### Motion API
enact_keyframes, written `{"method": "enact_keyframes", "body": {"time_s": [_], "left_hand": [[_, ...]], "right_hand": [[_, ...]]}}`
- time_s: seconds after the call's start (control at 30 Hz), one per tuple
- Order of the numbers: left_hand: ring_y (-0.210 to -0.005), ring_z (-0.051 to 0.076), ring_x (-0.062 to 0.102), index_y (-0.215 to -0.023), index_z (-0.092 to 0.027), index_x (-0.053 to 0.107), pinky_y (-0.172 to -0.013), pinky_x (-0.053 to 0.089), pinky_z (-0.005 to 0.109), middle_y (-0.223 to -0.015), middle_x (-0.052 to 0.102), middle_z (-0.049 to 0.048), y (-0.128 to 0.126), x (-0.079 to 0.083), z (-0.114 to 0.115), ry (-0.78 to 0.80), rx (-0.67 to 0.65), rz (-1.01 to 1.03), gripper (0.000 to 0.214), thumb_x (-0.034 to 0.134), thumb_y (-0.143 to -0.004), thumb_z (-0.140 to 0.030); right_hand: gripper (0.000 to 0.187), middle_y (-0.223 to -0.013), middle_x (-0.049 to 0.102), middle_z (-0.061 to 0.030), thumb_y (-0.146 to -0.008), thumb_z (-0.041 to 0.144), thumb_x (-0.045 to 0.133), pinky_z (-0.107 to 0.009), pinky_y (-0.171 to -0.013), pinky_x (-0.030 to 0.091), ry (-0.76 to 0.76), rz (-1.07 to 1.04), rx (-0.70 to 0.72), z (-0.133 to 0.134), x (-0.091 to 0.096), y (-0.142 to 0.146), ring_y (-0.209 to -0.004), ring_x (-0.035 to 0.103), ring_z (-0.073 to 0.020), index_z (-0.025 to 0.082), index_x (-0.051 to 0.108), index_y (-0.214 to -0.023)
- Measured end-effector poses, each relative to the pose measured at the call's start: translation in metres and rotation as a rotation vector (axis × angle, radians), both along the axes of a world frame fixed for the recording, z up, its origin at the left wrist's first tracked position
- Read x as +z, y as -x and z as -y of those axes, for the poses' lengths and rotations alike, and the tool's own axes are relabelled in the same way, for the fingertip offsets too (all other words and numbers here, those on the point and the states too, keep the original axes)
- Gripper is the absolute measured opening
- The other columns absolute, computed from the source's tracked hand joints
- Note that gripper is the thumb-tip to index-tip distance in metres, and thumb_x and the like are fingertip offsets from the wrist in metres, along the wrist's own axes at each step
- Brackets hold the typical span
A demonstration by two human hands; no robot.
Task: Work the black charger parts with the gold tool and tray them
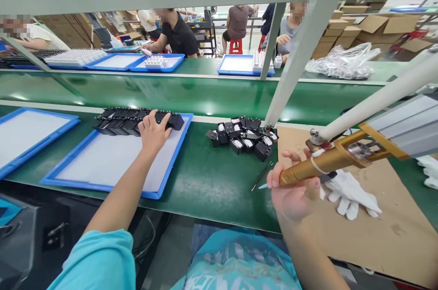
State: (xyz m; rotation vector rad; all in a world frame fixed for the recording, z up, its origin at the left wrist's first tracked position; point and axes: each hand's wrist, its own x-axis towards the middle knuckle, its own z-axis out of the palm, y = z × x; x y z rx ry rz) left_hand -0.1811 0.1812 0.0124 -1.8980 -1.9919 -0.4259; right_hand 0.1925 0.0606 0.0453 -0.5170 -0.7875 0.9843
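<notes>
My left hand (153, 130) rests palm down with spread fingers on a row of black plastic parts (120, 120) lined up at the far edge of a blue-rimmed tray (102, 162). My right hand (294, 189) is wrapped round the barrel of a gold tool (337, 157) that hangs from a white hose (376, 98); its thin tip points left above the green bench. A loose pile of black parts (244, 137) lies between the two hands.
A second blue tray (27, 132) lies at the left. A brown cardboard sheet (362, 217) with a white glove (349, 192) covers the bench at right. A grey frame post (294, 57) slants up. Across the green conveyor (178, 91) several people sit at blue trays.
</notes>
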Motion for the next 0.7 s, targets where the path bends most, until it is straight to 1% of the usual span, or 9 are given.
{"method": "enact_keyframes", "body": {"time_s": [0.07,0.17,0.2,0.23,0.33,0.43,0.5,0.6,0.7], "left_hand": [[-0.13,0.039,0.034,-0.137,-0.022,0.05,-0.103,0.029,0.053,-0.148,0.037,0.0173,-0.025,0.002,-0.003,0.086,-0.205,0.05,0.052,0.057,-0.086,-0.031],[-0.133,0.03,0.037,-0.135,-0.022,0.047,-0.11,0.03,0.047,-0.142,0.047,0.0119,-0.069,0.001,-0.01,0.318,-0.64,0.17,0.056,0.062,-0.081,-0.028],[-0.132,0.028,0.04,-0.135,-0.022,0.046,-0.11,0.032,0.045,-0.14,0.048,0.0115,-0.081,-0.001,-0.013,0.38,-0.725,0.229,0.057,0.062,-0.081,-0.027],[-0.13,0.027,0.043,-0.134,-0.021,0.045,-0.109,0.035,0.043,-0.138,0.05,0.0115,-0.091,-0.003,-0.016,0.42,-0.76,0.29,0.057,0.063,-0.08,-0.027],[-0.121,0.026,0.049,-0.128,-0.02,0.047,-0.104,0.042,0.042,-0.129,0.053,0.011,-0.105,-0.01,-0.018,0.41,-0.705,0.382,0.052,0.066,-0.08,-0.028],[-0.113,0.027,0.053,-0.118,-0.02,0.055,-0.098,0.046,0.041,-0.118,0.054,0.009,-0.107,-0.014,-0.002,0.357,-0.636,0.316,0.046,0.073,-0.078,-0.036],[-0.098,0.024,0.058,-0.105,-0.02,0.06,-0.087,0.05,0.036,-0.105,0.054,0.0068,-0.111,-0.016,0.021,0.366,-0.573,0.255,0.04,0.073,-0.077,-0.045],[-0.078,0.02,0.059,-0.092,-0.018,0.061,-0.07,0.05,0.031,-0.093,0.054,0.0047,-0.123,-0.017,0.068,0.359,-0.429,0.212,0.038,0.069,-0.08,-0.053],[-0.071,0.018,0.06,-0.101,-0.019,0.061,-0.066,0.05,0.031,-0.094,0.057,0.0042,-0.132,-0.012,0.109,0.398,-0.341,0.315,0.04,0.068,-0.081,-0.052]], "right_hand": [[0.029,-0.106,0.057,-0.0001,-0.087,0.051,0.049,-0.026,-0.033,0.042,0.008,0.004,-0.005,0.0,0.0,0.0,-0.043,0.051,-0.0063,0.031,0.057,-0.105],[0.03,-0.105,0.057,-0.0001,-0.086,0.052,0.049,-0.025,-0.033,0.041,0.021,0.013,-0.01,0.0,0.001,0.0,-0.043,0.051,-0.0063,0.031,0.057,-0.106],[0.029,-0.105,0.057,0.0,-0.086,0.052,0.049,-0.025,-0.033,0.041,0.021,0.014,-0.012,0.0,0.001,0.0,-0.043,0.05,-0.0063,0.031,0.057,-0.104],[0.029,-0.105,0.057,0.0,-0.086,0.052,0.049,-0.025,-0.033,0.041,0.019,0.017,-0.015,0.0,0.002,0.0,-0.043,0.05,-0.0062,0.03,0.058,-0.103],[0.028,-0.106,0.057,0.0001,-0.086,0.052,0.048,-0.025,-0.033,0.041,0.023,0.03,-0.021,0.001,0.002,0.0,-0.043,0.05,-0.0058,0.03,0.057,-0.101],[0.028,-0.105,0.056,0.0003,-0.086,0.052,0.047,-0.025,-0.032,0.041,0.029,0.04,-0.025,0.002,0.002,-0.001,-0.042,0.049,-0.0055,0.03,0.057,-0.1],[0.028,-0.105,0.057,0.0003,-0.086,0.052,0.047,-0.025,-0.032,0.041,0.031,0.038,-0.02,0.003,0.002,-0.001,-0.042,0.049,-0.0056,0.031,0.057,-0.1],[0.026,-0.106,0.057,0.0006,-0.086,0.052,0.048,-0.025,-0.032,0.042,0.026,0.031,0.001,0.005,0.003,-0.001,-0.043,0.05,-0.0056,0.031,0.056,-0.098],[0.026,-0.105,0.057,0.0009,-0.086,0.052,0.049,-0.025,-0.033,0.042,0.013,0.015,0.019,0.006,0.004,0.0,-0.043,0.05,-0.0058,0.032,0.056,-0.1]]}}
